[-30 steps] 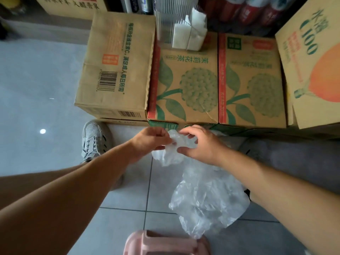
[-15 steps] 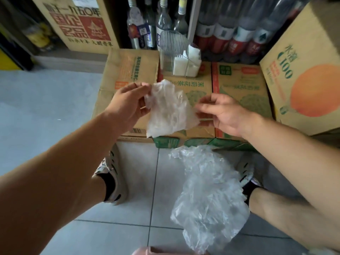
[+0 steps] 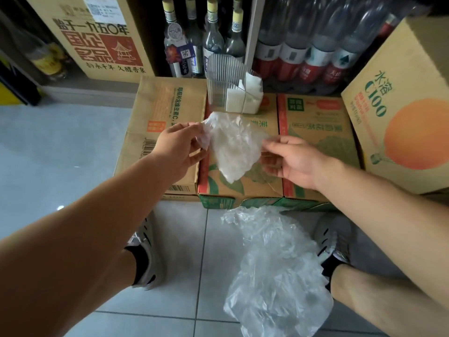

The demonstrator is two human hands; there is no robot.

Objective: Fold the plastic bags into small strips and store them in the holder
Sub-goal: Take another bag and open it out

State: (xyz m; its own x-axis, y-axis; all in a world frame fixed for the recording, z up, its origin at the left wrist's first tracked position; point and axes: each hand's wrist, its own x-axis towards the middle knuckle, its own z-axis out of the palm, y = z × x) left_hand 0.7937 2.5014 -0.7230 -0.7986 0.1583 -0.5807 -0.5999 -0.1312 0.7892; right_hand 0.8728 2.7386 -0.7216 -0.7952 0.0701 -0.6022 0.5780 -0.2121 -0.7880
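Bag (image 3: 233, 147) hangs pinched between raised left hand (image 3: 179, 148) and right hand (image 3: 292, 160).

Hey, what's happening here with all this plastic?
A person is working on a crumpled clear plastic bag, holding it up over the cardboard boxes. The left hand pinches its upper left corner and the right hand pinches its right edge; it isn't folded into a strip yet. Behind it, a ribbed clear holder stands on a box with a few folded bags inside. A loose heap of bags waits between the person's shoes.
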